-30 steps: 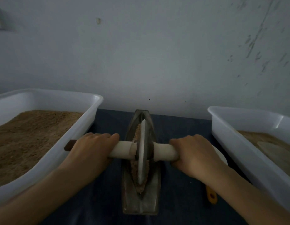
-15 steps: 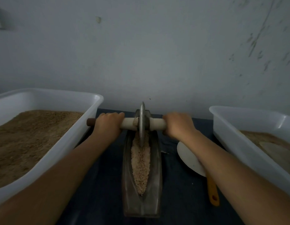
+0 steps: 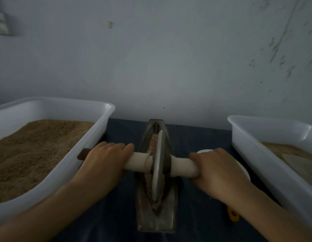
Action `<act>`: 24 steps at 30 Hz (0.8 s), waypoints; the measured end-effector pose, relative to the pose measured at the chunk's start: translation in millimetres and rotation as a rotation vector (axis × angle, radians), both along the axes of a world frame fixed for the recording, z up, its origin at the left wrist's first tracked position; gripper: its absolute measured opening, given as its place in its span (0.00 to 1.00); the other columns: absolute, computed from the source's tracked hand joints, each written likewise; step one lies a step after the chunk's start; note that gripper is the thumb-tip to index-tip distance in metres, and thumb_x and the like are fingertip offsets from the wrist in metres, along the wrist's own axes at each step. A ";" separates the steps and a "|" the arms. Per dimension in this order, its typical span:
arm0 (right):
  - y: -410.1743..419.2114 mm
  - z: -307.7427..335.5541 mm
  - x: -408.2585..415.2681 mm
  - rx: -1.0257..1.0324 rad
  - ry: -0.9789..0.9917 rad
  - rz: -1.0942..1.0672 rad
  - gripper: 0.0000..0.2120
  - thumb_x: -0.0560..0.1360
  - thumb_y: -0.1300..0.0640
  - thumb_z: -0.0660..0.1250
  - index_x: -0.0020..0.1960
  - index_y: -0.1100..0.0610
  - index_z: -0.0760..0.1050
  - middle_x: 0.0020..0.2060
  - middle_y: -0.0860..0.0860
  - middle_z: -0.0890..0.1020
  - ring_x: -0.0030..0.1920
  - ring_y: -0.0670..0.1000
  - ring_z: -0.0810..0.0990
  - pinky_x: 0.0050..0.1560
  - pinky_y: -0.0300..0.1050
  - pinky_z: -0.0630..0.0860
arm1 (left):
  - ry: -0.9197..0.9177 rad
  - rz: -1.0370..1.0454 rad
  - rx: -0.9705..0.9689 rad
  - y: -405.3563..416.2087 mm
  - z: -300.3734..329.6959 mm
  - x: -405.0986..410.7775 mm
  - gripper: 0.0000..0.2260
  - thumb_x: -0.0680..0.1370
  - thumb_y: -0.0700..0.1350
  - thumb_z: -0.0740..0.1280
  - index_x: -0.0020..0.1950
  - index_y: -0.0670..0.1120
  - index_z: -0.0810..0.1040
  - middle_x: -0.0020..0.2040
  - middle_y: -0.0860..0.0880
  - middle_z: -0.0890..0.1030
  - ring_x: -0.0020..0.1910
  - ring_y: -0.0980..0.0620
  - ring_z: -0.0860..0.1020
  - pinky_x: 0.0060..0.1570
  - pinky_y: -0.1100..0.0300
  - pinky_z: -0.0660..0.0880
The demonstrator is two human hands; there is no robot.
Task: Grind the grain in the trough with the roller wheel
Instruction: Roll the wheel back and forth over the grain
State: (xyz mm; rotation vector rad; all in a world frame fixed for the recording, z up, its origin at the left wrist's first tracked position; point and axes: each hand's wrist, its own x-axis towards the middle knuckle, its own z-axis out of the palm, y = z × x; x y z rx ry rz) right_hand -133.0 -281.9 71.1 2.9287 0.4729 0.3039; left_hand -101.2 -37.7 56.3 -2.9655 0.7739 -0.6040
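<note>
In the head view, the roller wheel [image 3: 158,165] is seen standing upright in the middle of the trough [image 3: 156,215], with its pale axle handle [image 3: 136,161] lying crosswise over the trough's walls. Half a second earlier the wheel was at the far end of the trough, close to the wall, and the whole bed of grain lay uncovered; it has since been drawn back toward the person, to roughly where it stood a second ago. A full pass out and back is thus judged to have been made, and the grinding is taken to be mid-stroke, not finished.

The left hand [image 3: 104,163] is wrapped over the left part of the handle, fingers curled round it; the handle's dark end [image 3: 82,155] sticks out beyond it. The right hand [image 3: 216,170] is closed round the right part in the same way.

The grain [image 3: 153,139] is seen in the trough's groove, beyond the wheel and in a thin strip beside it toward the near tip. It looks coarse where visible, so more passes are judged necessary.

A white tub [image 3: 106,109] of brown meal stands left of the trough, another white tub [image 3: 239,137] right.
</note>
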 end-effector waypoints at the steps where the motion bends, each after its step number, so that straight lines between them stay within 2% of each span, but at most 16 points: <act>1: 0.4 1.4 -1.1 -0.010 0.006 -0.002 0.07 0.75 0.46 0.60 0.51 0.47 0.68 0.48 0.45 0.76 0.52 0.47 0.76 0.48 0.39 0.58 | 0.005 -0.003 0.002 0.6 0.3 -1.3 0.15 0.75 0.54 0.64 0.59 0.58 0.63 0.57 0.59 0.73 0.57 0.59 0.72 0.54 0.65 0.63; 2: 0.3 2.4 -1.0 -0.016 0.017 -0.006 0.07 0.75 0.46 0.61 0.50 0.47 0.68 0.46 0.45 0.75 0.52 0.47 0.76 0.48 0.39 0.58 | 0.006 -0.002 0.004 1.0 0.4 -1.1 0.15 0.76 0.54 0.64 0.59 0.58 0.63 0.57 0.59 0.73 0.57 0.60 0.72 0.54 0.65 0.63; 4: 0.6 3.1 4.5 -0.028 0.023 -0.011 0.05 0.75 0.46 0.62 0.43 0.45 0.67 0.43 0.45 0.75 0.50 0.47 0.76 0.45 0.40 0.57 | 0.000 0.006 0.003 -0.2 -0.4 3.6 0.14 0.76 0.54 0.63 0.58 0.58 0.63 0.56 0.59 0.74 0.56 0.60 0.73 0.54 0.65 0.64; 7: 1.4 -1.1 21.8 0.003 -0.022 -0.060 0.16 0.74 0.46 0.62 0.34 0.45 0.58 0.43 0.45 0.79 0.43 0.48 0.76 0.41 0.42 0.59 | -0.035 0.026 -0.009 -5.6 -5.2 21.6 0.12 0.75 0.52 0.65 0.56 0.56 0.65 0.54 0.58 0.75 0.52 0.58 0.74 0.50 0.65 0.64; 12: -2.4 -9.3 70.7 0.001 -0.108 -0.116 0.06 0.71 0.47 0.65 0.41 0.46 0.69 0.45 0.48 0.80 0.47 0.51 0.78 0.38 0.43 0.62 | -0.075 0.117 -0.031 -17.2 -12.3 69.2 0.10 0.75 0.49 0.65 0.54 0.51 0.68 0.53 0.52 0.77 0.51 0.52 0.76 0.52 0.59 0.68; 17: -1.0 -3.2 103.8 0.011 -0.135 -0.160 0.04 0.71 0.53 0.65 0.41 0.49 0.70 0.44 0.50 0.81 0.42 0.51 0.77 0.27 0.41 0.56 | -0.080 0.153 -0.021 -23.9 -9.6 100.1 0.08 0.76 0.47 0.64 0.53 0.48 0.69 0.52 0.49 0.78 0.50 0.49 0.77 0.49 0.59 0.67; 20: -1.1 -5.7 101.1 -0.001 -0.164 -0.136 0.04 0.71 0.53 0.64 0.40 0.49 0.69 0.44 0.50 0.81 0.44 0.51 0.78 0.29 0.41 0.56 | -0.082 0.146 -0.027 -21.1 -11.3 97.3 0.09 0.76 0.48 0.64 0.54 0.49 0.69 0.52 0.50 0.78 0.50 0.50 0.77 0.50 0.59 0.67; 24: -2.5 -13.8 75.8 0.022 -0.169 -0.087 0.05 0.73 0.50 0.63 0.41 0.47 0.67 0.44 0.48 0.80 0.45 0.51 0.78 0.41 0.43 0.59 | -0.125 0.091 -0.020 -13.2 -15.6 73.1 0.11 0.75 0.50 0.65 0.55 0.51 0.68 0.53 0.53 0.77 0.51 0.53 0.76 0.50 0.61 0.67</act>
